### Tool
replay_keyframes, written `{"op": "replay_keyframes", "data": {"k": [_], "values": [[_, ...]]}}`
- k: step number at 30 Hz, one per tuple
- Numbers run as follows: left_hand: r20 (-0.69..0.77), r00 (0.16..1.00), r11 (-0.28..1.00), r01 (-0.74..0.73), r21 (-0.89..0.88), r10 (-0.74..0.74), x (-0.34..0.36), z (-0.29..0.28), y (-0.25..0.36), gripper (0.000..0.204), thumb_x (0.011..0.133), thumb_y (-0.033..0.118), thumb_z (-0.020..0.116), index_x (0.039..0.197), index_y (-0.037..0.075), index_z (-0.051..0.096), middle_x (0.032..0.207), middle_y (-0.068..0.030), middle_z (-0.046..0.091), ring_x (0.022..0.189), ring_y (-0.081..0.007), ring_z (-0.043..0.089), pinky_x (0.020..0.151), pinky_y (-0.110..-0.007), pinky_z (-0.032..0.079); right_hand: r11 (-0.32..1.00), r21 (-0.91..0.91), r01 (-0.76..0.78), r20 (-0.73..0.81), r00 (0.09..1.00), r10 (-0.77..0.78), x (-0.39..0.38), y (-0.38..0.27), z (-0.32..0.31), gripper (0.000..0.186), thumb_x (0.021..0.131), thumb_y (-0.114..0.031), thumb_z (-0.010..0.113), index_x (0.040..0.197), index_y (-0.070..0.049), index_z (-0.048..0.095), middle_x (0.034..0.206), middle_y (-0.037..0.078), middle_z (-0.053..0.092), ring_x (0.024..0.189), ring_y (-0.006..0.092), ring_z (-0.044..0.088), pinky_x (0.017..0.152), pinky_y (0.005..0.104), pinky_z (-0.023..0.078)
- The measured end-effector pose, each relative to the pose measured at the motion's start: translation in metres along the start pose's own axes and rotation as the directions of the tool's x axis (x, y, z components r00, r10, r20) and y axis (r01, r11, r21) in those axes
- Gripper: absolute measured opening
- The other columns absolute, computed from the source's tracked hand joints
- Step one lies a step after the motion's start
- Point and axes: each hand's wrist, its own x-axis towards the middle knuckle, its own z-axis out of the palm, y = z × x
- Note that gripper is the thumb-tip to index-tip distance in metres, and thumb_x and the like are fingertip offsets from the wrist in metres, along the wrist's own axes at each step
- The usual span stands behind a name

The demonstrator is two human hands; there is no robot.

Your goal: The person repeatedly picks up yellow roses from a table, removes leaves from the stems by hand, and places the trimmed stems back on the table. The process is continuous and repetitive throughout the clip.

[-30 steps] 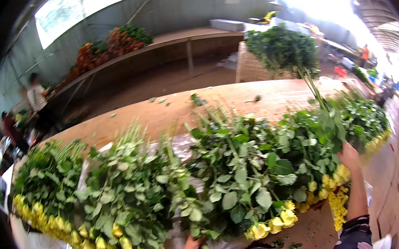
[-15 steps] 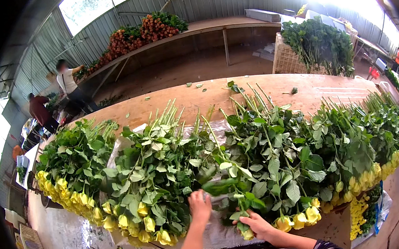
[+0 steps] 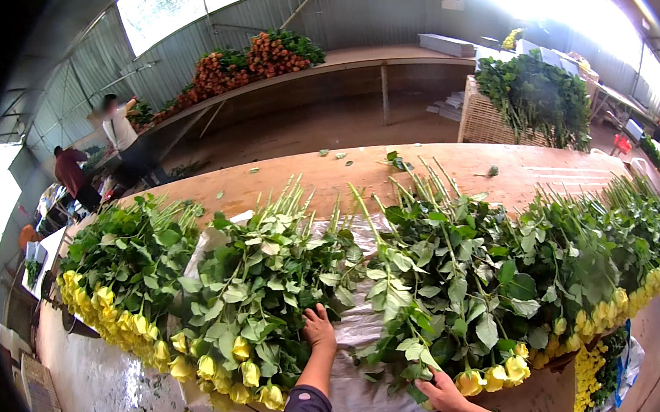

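Note:
Yellow roses with leafy green stems lie in rows, blooms toward me and cut ends pointing away. My left hand (image 3: 320, 330) rests with fingers apart against the leaves of the left-middle rose pile (image 3: 250, 283), holding nothing. At the near end of a long rose stem (image 3: 390, 279), my right hand (image 3: 444, 396) is closed around its leafy top; that bloom is hidden. This stem lies along the left side of the right-middle rose pile (image 3: 469, 272). Between both piles shows a pale plastic sheet (image 3: 357, 333).
More rose piles lie at far left (image 3: 127, 263) and far right (image 3: 622, 227) of the wooden table (image 3: 303, 165). Orange flowers (image 3: 216, 75) fill a back bench. Two people stand back left. A plastic crate (image 3: 483, 118) stands behind greenery, and yellow blooms (image 3: 588, 376) sit low right.
My right hand has shifted slightly right and nearer, bringing the rose stem down onto the right-middle pile. My left hand has moved slightly left onto the left-middle pile's leaves.

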Motion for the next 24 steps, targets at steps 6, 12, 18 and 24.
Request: {"op": "replay_keyframes", "data": {"k": [6, 12, 18, 24], "values": [[0.013, 0.994, 0.993, -0.112, 0.045, 0.112, 0.015, 0.008, -0.007, 0.053, 0.074, 0.010, 0.047, 0.118, 0.020, 0.020, 0.104, -0.0189, 0.035, 0.087, -0.0314, 0.042, 0.055, -0.032, 0.046, 0.999, -0.032, -0.021, -0.029, 0.999, 0.020, 0.001, 0.009, 0.000, 0.037, 0.077, -0.008, 0.049, 0.111, 0.001, 0.040, 0.095, 0.006, 0.049, 0.085, 0.0132, 0.043, 0.077, 0.0239, 0.035], [0.141, 0.983, 0.988, -0.097, -0.122, 0.114, 0.008, -0.030, -0.007, 0.044, 0.076, 0.011, 0.043, 0.117, 0.018, 0.031, 0.109, -0.0213, 0.037, 0.087, -0.0355, 0.044, 0.063, -0.038, 0.046, 0.973, 0.190, -0.134, -0.020, 0.990, 0.141, 0.006, 0.035, 0.002, 0.041, 0.076, -0.004, 0.050, 0.115, -0.001, 0.037, 0.092, 0.002, 0.047, 0.076, 0.0079, 0.042, 0.067, 0.0189, 0.036], [-0.110, 0.959, 0.868, -0.284, -0.407, 0.262, 0.010, -0.188, -0.067, 0.016, 0.075, 0.021, 0.046, 0.072, 0.010, 0.056, 0.069, -0.0108, 0.055, 0.066, -0.0238, 0.055, 0.061, -0.034, 0.045, 0.926, 0.334, -0.177, -0.067, 0.975, 0.211, 0.017, 0.048, 0.001, 0.042, 0.081, -0.011, 0.045, 0.120, -0.002, 0.031, 0.096, 0.004, 0.047, 0.084, 0.0093, 0.041, 0.076, 0.0193, 0.033], [0.238, 0.962, 0.937, 0.204, -0.283, -0.137, 0.013, -0.167, -0.249, 0.065, 0.069, 0.044, 0.056, 0.111, -0.003, 0.041, 0.111, -0.0216, 0.044, 0.100, -0.0305, 0.045, 0.086, -0.035, 0.036, 0.979, -0.019, -0.205, 0.094, 0.974, 0.206, 0.025, 0.053, 0.015, 0.049, 0.076, -0.018, 0.050, 0.115, 0.002, 0.029, 0.099, 0.016, 0.048, 0.089, 0.0215, 0.046, 0.079, 0.0291, 0.036]]}}
